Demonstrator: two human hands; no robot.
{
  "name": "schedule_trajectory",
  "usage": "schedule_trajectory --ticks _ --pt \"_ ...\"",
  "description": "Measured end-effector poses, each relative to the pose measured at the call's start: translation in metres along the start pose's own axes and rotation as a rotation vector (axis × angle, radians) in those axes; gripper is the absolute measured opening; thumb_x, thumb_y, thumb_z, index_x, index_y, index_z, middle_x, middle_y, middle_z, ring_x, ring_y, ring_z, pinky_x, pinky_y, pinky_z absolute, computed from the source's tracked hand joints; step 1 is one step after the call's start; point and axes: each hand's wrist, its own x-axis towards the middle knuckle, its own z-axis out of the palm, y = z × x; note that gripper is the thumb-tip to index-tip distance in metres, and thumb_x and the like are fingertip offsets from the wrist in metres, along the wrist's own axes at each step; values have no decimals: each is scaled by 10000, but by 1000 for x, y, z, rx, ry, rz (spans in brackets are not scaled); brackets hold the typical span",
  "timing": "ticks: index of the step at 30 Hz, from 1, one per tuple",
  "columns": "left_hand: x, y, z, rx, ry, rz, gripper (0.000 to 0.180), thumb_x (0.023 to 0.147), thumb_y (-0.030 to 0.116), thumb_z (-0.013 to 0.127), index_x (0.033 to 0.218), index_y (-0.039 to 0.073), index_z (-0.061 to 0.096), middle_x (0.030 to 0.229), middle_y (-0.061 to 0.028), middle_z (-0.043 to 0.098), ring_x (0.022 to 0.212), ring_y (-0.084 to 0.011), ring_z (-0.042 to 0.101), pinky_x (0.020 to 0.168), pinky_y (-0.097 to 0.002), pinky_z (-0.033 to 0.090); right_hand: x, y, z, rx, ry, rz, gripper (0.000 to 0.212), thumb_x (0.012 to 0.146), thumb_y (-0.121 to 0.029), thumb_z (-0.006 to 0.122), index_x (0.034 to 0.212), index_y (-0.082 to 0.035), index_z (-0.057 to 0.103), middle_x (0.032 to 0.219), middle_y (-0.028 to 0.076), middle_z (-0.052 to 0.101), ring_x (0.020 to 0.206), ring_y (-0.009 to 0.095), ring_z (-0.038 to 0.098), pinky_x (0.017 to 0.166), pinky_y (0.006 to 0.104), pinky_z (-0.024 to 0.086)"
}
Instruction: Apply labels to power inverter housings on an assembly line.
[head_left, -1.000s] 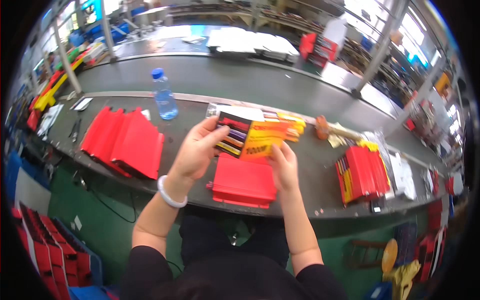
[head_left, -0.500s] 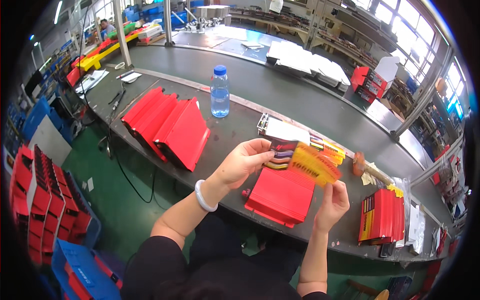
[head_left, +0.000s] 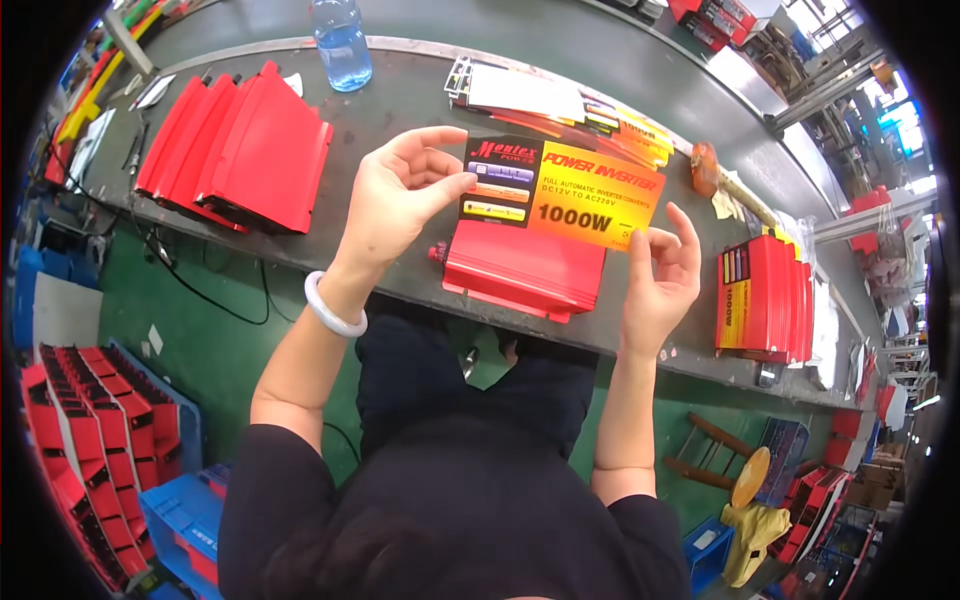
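Between my two hands a flat sticker label (head_left: pixel 590 190), yellow-orange with a black left part, is stretched out with its printed side up. My left hand (head_left: pixel 395 200) pinches its left edge between thumb and fingers. At the lower right corner, my right hand (head_left: pixel 662 285) grips it with thumb and fingertips. Below the label a red ribbed metal case (head_left: pixel 525 270) lies on the workbench near its front edge; the label hides its far part. Label and case look apart, though the gap is hard to judge.
Several red cases (head_left: pixel 265 160) stand at the left, near a water bottle (head_left: pixel 343 50). Behind the label lies a pile of labels (head_left: pixel 640 135). A mallet (head_left: pixel 705 168) and labelled red cases (head_left: pixel 780 300) are at the right. Bins of red parts (head_left: pixel 95 460) stand on the floor.
The label has turned from tilted and bent to flatter and more face-on. Both hands still hold it. The whole view has shifted downward, so the bench appears higher.
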Motion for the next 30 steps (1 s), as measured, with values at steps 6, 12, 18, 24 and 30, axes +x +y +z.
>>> schedule_trajectory --ticks 6,12,18,24,30 --pt "-2 -11 -2 0 11 -68 363 846 -9 678 1193 -16 573 879 -52 679 814 -85 626 762 -220 501 -14 8 -4 -60 1 -10 387 844 55 654 1210 13 533 817 8 594 793 67 550 816 223 446" --pt "-14 -37 -2 -521 -6 -260 306 895 24 625 1194 6 560 958 -51 653 914 -110 610 858 -259 467 -33 9 -3 356 -25 255 339 864 77 613 1179 -7 517 851 10 593 888 102 575 906 252 432" --pt "-26 -47 11 -544 115 -218 279 913 28 608 1185 15 550 944 -42 628 901 -112 602 852 -259 481 -38 23 1 459 38 286 295 881 70 599 1154 -8 522 894 31 616 980 130 583 928 262 437" --pt "-29 -42 17 -526 147 -214 270 910 1 600 1176 3 552 945 -36 628 890 -101 600 842 -242 487 -35 23 -1 391 37 269 267 895 50 593 1149 4 526 933 46 616 920 108 591 866 244 466" --pt "-30 -8 18 -233 127 69 308 878 -77 600 1178 -16 563 919 -30 625 866 -84 587 817 -216 474 -25 1 -14 11 22 -61 341 820 76 684 1136 40 561 927 41 610 883 105 580 870 249 462"
